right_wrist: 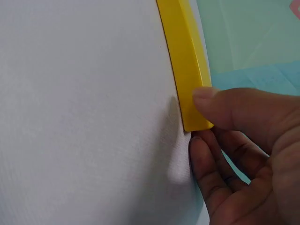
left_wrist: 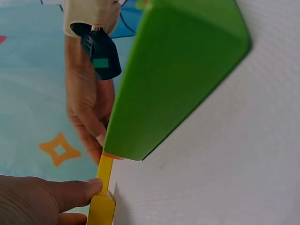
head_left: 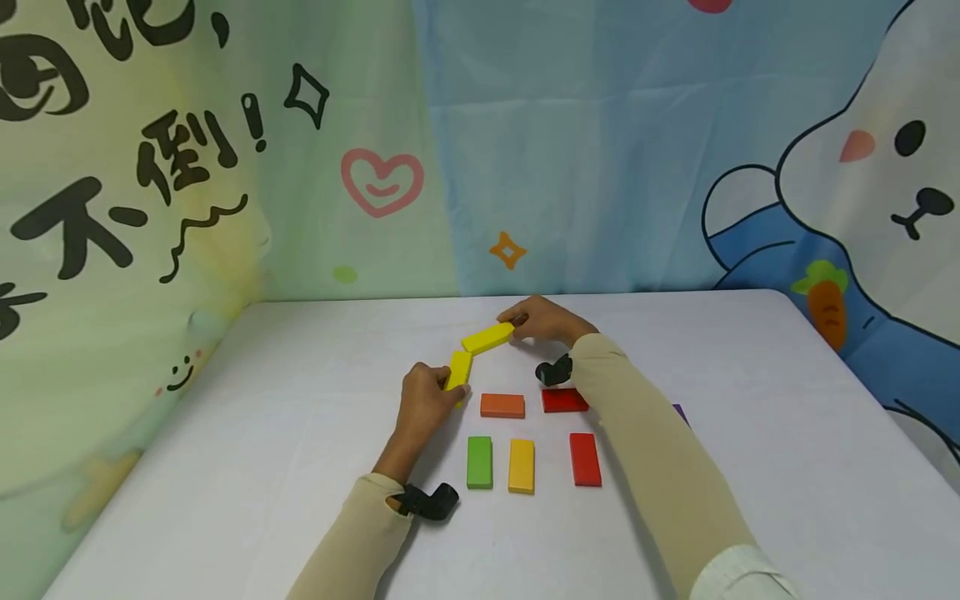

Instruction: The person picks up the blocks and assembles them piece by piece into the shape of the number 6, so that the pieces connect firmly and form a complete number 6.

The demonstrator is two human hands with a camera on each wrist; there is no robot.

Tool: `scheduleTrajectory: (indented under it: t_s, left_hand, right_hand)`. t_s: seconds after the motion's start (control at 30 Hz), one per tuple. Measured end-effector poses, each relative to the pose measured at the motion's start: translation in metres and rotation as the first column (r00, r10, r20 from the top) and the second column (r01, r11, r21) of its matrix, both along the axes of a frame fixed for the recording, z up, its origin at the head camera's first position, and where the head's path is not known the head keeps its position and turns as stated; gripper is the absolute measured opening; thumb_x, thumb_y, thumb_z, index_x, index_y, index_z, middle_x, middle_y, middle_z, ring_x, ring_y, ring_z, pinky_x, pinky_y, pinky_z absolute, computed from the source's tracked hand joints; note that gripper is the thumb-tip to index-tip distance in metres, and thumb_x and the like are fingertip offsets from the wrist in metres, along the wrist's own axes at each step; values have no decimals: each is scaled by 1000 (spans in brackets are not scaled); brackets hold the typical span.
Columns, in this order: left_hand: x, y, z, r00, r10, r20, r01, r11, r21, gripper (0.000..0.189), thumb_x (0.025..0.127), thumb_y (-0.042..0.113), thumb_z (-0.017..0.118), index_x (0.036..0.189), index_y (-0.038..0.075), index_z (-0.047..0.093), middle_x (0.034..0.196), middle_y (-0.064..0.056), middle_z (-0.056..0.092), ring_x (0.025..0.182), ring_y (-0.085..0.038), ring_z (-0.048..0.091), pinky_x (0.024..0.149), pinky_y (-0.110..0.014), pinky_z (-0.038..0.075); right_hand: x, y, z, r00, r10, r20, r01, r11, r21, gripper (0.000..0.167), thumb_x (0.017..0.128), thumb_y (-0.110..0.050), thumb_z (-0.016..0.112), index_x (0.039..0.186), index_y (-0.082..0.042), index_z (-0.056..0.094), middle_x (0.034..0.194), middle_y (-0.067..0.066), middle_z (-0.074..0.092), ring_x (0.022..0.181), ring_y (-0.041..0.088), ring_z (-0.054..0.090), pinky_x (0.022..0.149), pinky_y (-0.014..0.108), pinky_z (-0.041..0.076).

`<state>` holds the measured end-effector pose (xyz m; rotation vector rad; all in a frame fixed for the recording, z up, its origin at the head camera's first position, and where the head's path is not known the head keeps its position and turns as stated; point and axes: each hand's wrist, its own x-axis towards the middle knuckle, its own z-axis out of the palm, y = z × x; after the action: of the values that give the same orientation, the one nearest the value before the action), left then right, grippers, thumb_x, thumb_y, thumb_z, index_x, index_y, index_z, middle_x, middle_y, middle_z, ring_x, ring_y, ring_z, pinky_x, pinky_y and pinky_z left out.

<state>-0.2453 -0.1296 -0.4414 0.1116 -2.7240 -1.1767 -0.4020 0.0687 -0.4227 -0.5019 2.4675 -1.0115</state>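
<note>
My left hand (head_left: 426, 402) pinches a yellow block (head_left: 460, 367) between thumb and fingers on the white table. Its thumb lies along the block's side in the left wrist view. Beyond it, my right hand (head_left: 546, 320) grips the outer end of another yellow block (head_left: 487, 338), which slants away to the right. In the right wrist view, the thumb presses that yellow block (right_wrist: 180, 61) near its end, and the fingers curl in below. The two yellow blocks meet at their near ends, forming a bent line. A green block (left_wrist: 173, 79) looms large in the left wrist view.
Right of the left hand lie an orange block (head_left: 502, 406) and a red block (head_left: 562, 401). Nearer are a green block (head_left: 480, 462), a golden-yellow block (head_left: 521, 467) and another red block (head_left: 586, 460). My right sleeve partly hides a purple piece (head_left: 681, 412). A printed cloth (head_left: 585, 167) hangs behind the table (head_left: 247, 467).
</note>
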Motion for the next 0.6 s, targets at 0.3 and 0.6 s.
scheduleTrajectory:
  t_s: [0.3, 0.6]
  left_hand:
    - [0, -2, -1, 1000, 13, 7, -13, 1000, 8, 45, 79, 8, 80, 116, -12, 65, 97, -17, 59, 89, -25, 52, 81, -36, 50]
    - [0, -2, -2, 1000, 14, 9, -14, 1000, 7, 43, 80, 8, 80, 115, -12, 65, 97, -17, 59, 90, -24, 52, 81, -36, 49]
  right_hand:
    - [-3, -3, -3, 999, 14, -31, -13, 1000, 20, 36, 92, -10, 66, 128, -10, 66, 127, 9, 61, 108, 25, 53, 93, 35, 47]
    - [-7, 2, -5, 990, 91, -111, -88, 996, 30, 35, 92, -6, 66, 128, -6, 65, 127, 12, 62, 106, 25, 55, 95, 37, 46]
